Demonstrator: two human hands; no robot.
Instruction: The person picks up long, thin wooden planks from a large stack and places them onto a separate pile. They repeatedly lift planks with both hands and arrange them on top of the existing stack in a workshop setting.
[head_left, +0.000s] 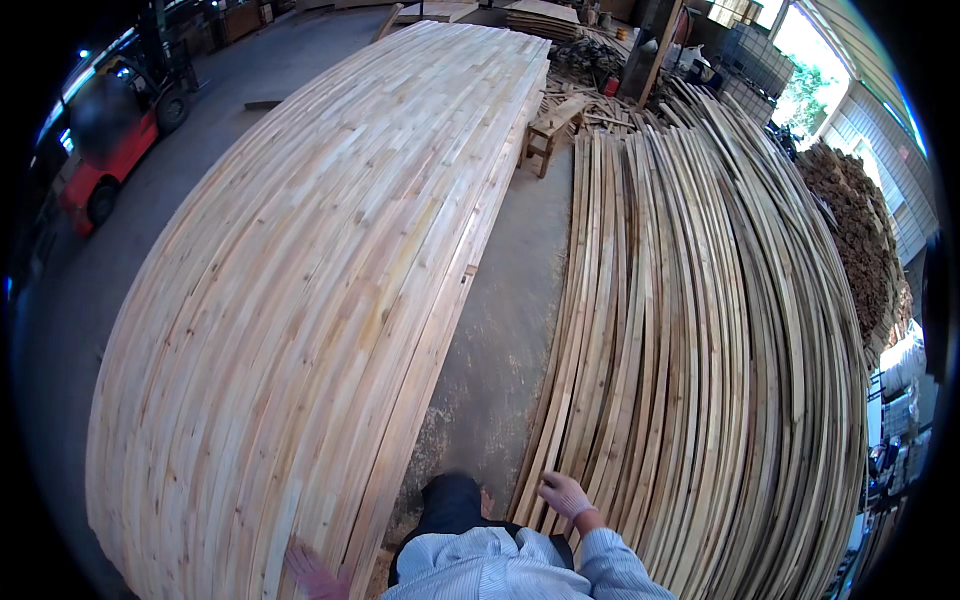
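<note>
My left hand, in a pinkish work glove, lies with its fingers stretched out on the near right part of a wide, pale layer of jointed wooden boards. The boards run lengthwise away from me, and a narrow strip along their right edge sits slightly apart. My right hand, in a light glove with darker fingertips, is over the near left edge of a broad pile of long, rough wooden strips. Its fingers are curled together, and no object shows in them. I cannot tell whether it touches the strips.
A concrete aisle with sawdust runs between boards and pile. A small wooden bench stands at its far end, near scrap wood. At the far left is a red forklift. Brown bark-like material is heaped at the right.
</note>
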